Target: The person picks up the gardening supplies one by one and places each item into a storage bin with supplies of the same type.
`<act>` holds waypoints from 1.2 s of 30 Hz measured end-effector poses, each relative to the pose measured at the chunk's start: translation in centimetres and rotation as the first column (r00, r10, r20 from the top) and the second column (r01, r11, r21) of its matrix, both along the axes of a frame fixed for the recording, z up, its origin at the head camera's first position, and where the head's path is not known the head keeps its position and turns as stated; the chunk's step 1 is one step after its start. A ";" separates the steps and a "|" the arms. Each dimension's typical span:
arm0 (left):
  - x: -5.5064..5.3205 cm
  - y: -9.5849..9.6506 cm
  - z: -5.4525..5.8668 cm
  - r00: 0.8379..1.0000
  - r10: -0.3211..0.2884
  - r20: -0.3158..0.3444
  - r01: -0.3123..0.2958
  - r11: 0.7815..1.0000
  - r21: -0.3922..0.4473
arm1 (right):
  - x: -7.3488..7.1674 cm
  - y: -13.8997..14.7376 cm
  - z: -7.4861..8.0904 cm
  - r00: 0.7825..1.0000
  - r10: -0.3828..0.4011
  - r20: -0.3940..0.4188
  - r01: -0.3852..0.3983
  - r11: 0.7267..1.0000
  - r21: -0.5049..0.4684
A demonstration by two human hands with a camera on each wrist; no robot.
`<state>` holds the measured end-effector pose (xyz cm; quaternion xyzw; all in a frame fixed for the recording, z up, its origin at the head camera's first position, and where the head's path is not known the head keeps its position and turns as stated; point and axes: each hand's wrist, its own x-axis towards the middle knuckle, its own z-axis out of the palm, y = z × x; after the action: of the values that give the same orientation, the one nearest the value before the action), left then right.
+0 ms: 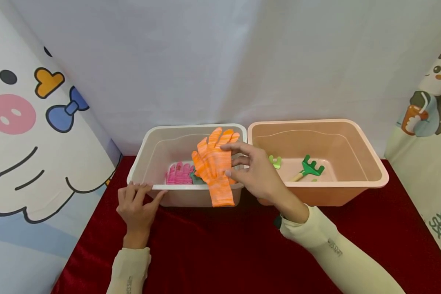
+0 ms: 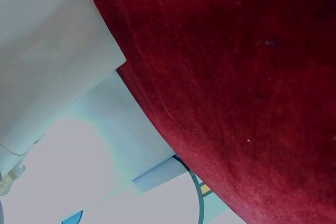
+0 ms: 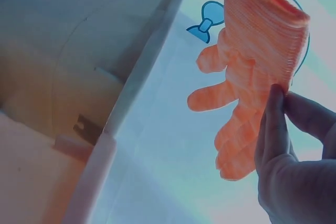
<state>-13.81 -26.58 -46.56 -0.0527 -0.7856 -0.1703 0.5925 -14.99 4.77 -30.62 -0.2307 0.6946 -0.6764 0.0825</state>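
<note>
Over the front rim of the whitish plastic bin [image 1: 191,187], my right hand [image 1: 259,173] pinches an orange knit glove [image 1: 217,167] by its side edge. The glove hangs with its fingers up and its cuff down in the head view. In the right wrist view, thumb and fingertips meet at the edge of the glove [image 3: 257,72] near the cuff. My left hand [image 1: 137,208] grips the bin's front left rim, fingers over the top and thumb along the outside. Inside that bin lie a pink glove [image 1: 178,174] and a dark green item [image 1: 196,178], partly hidden by the orange glove.
A peach plastic bin [image 1: 316,196] stands right beside the whitish one. In it lie a green toy rake [image 1: 310,167] with a pale handle and a light green piece [image 1: 275,162]. Both stand on a red cloth [image 1: 213,253], against a white curtain [image 1: 169,61].
</note>
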 end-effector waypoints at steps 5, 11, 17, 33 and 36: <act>-0.1 0.0 0.0 1.000 0.006 0.011 -0.006 1.000 -0.010 | -0.2 -0.1 1.4 0.999 0.004 -0.038 -0.003 0.999 0.037; 0.0 0.0 -0.2 1.000 0.014 0.011 -0.014 1.000 -0.005 | -1.2 -0.3 1.6 0.994 -0.001 -0.107 0.008 0.998 0.061; 0.0 -0.1 -0.2 1.000 0.019 0.010 -0.019 1.000 -0.007 | -3.2 -0.6 0.3 0.992 0.003 -0.124 0.001 1.000 0.029; -0.1 0.0 -0.1 1.000 0.015 0.001 -0.015 1.000 -0.002 | -5.7 -1.2 0.3 0.995 0.009 -0.100 0.000 0.996 0.086; -0.1 0.0 -0.1 1.000 0.014 0.004 -0.014 1.000 0.001 | -5.3 -1.4 1.2 0.997 0.010 -0.079 -0.002 0.995 0.100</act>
<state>-13.89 -26.58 -46.62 -0.0465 -0.7870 -0.1666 0.5922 -20.31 3.40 -29.44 -0.2551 0.7294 -0.6310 0.0684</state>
